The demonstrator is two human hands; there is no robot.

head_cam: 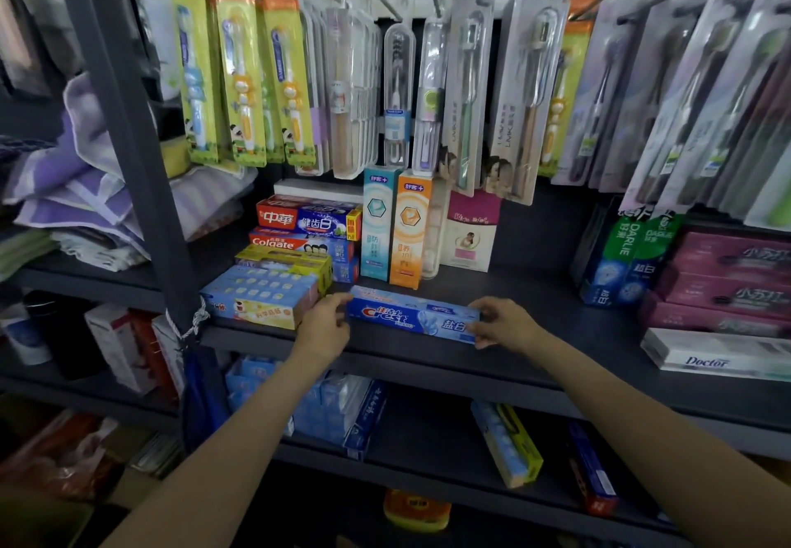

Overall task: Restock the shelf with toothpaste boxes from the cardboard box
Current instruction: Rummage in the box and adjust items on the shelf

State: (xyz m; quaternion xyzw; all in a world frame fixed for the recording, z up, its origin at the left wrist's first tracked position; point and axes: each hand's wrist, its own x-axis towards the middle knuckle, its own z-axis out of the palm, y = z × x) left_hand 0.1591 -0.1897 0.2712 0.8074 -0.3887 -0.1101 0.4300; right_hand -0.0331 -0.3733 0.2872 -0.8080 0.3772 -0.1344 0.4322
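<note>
My left hand [323,327] and right hand [503,325] grip the Crest box [411,316] by its ends; I'd square it to the shelf [556,359] edge, then slide it back level.

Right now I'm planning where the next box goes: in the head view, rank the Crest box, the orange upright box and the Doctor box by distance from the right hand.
1. Crest box: held by the right hand.
2. Orange upright box: behind, to its left.
3. Doctor box: far right, at the shelf edge.
</note>
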